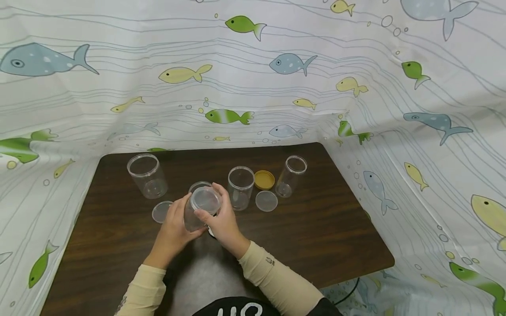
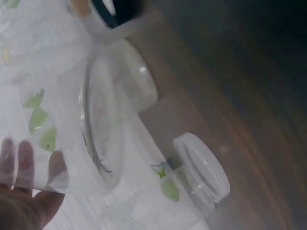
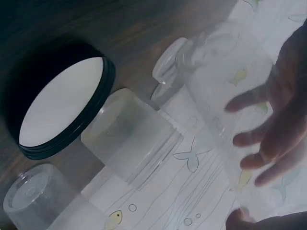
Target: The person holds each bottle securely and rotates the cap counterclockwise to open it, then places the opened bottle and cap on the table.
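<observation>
Both hands hold a clear plastic jar (image 1: pixel 192 218) over the near middle of the table, its round, frosted end facing up at the head camera. My left hand (image 1: pixel 172 230) grips it round the left side. Across from it, my right hand (image 1: pixel 226 224) has its thumb and fingers about the frosted end. Fingers (image 2: pixel 56 167) show through the clear wall in the left wrist view. A black lid with a white inner face (image 3: pixel 64 105) lies on the table, mostly hidden under the right hand in the head view. Another clear jar (image 1: pixel 199 184) stands partly hidden behind the held one.
On the dark wooden table (image 1: pixel 308 245) stand a wide clear jar (image 1: pixel 148 177) at left, a jar (image 1: pixel 240 188) in the middle and a slimmer jar (image 1: pixel 290 176) at right. A gold lid (image 1: pixel 264 180) and two clear lids (image 1: pixel 266 201) lie among them. A fish-print sheet (image 1: pixel 237 87) surrounds the table.
</observation>
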Demonstrator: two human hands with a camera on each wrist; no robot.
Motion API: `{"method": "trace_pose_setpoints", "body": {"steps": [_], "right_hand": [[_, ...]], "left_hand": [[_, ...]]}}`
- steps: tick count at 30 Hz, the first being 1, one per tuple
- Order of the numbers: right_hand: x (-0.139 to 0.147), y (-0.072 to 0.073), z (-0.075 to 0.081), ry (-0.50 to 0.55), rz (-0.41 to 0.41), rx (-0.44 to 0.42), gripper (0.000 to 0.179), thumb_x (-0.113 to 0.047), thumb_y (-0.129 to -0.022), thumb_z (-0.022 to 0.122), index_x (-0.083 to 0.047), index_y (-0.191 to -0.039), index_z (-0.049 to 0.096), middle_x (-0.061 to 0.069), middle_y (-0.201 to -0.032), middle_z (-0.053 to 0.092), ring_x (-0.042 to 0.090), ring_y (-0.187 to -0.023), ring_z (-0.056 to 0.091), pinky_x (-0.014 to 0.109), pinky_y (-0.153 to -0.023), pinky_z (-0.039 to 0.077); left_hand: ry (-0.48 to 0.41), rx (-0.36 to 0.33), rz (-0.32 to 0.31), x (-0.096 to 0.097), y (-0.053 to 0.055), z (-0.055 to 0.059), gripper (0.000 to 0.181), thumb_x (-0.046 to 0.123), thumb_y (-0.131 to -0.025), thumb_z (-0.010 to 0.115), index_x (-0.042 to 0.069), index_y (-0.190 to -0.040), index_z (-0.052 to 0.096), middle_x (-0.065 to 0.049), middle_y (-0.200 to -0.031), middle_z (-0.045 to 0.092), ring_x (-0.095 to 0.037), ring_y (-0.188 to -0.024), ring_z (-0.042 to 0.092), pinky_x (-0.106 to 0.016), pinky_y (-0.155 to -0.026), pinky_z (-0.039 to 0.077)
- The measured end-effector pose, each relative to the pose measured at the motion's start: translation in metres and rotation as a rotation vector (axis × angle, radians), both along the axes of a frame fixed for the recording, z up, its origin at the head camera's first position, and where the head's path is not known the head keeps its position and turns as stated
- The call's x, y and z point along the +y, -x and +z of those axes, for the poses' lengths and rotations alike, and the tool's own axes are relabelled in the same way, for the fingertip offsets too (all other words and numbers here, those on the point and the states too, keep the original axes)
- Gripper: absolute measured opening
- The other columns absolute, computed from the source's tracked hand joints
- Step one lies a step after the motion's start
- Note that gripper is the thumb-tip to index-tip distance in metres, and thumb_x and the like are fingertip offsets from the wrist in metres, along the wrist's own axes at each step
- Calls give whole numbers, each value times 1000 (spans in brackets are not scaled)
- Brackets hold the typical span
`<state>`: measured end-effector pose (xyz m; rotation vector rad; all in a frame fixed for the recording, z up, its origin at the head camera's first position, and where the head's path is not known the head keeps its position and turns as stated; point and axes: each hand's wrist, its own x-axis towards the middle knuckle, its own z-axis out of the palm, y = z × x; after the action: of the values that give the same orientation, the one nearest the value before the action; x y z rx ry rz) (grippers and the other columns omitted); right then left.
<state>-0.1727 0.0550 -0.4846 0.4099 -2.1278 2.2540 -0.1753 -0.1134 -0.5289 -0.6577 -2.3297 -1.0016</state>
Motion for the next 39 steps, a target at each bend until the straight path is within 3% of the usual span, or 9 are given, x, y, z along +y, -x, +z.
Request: {"method": "trace_pose_setpoints", "body": {"steps": [4, 10, 14, 20, 23, 28, 32, 35, 39], "right_hand": [[1, 4, 2, 49, -7, -54, 77, -32, -89, 81, -15, -151, 38, 5, -141, 52, 25, -119, 58, 37, -96, 50], [5, 14, 1, 107, 45, -60, 72, -18, -89, 79, -5, -148, 40, 6, -141, 55, 22, -119, 58, 32, -95, 50], [11, 20, -2, 125, 161, -48, 84, -31, -88, 81, 1, -150, 34, 7, -142, 55, 16, -119, 56, 30, -94, 50], [21, 28, -2, 199, 431, 9, 100, -51, -84, 81, -4, -153, 28, 19, -144, 53, 22, -126, 55, 34, -100, 47], [23, 31, 0, 194, 473, 28, 101, -51, -85, 80, -2, -154, 25, 17, -145, 53, 24, -129, 54, 35, -101, 47], [22, 31, -3, 165, 430, 15, 103, -54, -84, 79, 0, -152, 24, 16, -144, 53, 20, -125, 55, 32, -98, 48], [19, 31, -5, 163, 347, 31, 103, -56, -84, 78, 2, -150, 25, 19, -144, 51, 18, -123, 55, 31, -97, 48], [16, 30, -7, 188, 247, 42, 101, -56, -83, 79, 1, -149, 28, 13, -141, 52, 17, -122, 54, 29, -96, 48], [12, 30, -11, 245, 109, 57, 89, -46, -86, 80, -1, -146, 32, 12, -139, 53, 19, -121, 54, 29, -96, 48]], "left_hand": [[15, -130, -50, -3, 1, 4, 96, 13, -56, 99, -11, -134, 48, -26, -120, 59, -42, -107, 57, -56, -89, 47], [-16, -346, -170, -5, 3, 15, 92, 16, -67, 93, -10, -140, 43, -27, -124, 61, -40, -106, 62, -56, -85, 51], [-28, -420, -238, -7, 2, 17, 90, 16, -71, 91, -7, -142, 42, -23, -125, 63, -31, -103, 65, -46, -82, 54], [-153, -552, -462, -11, -1, 22, 95, 14, -78, 88, 1, -153, 32, -18, -139, 56, -30, -115, 63, -33, -94, 51], [-190, -578, -487, -12, 0, 24, 97, 16, -78, 87, 6, -155, 30, -15, -143, 53, -23, -118, 60, -27, -96, 48], [-227, -644, -494, -12, 0, 21, 102, 15, -80, 87, 8, -159, 23, -15, -154, 41, -24, -132, 50, -30, -104, 44], [-190, -658, -378, -14, -2, 17, 106, 21, -79, 89, 3, -159, 21, -22, -155, 38, -38, -134, 47, -52, -104, 44], [-141, -630, -315, -17, -3, 14, 112, 21, -74, 93, 0, -158, 22, -28, -153, 39, -46, -133, 47, -62, -102, 41], [-102, -569, -312, -17, -1, 9, 122, 20, -66, 97, 0, -159, 21, -28, -155, 37, -46, -138, 41, -63, -106, 36]]}}
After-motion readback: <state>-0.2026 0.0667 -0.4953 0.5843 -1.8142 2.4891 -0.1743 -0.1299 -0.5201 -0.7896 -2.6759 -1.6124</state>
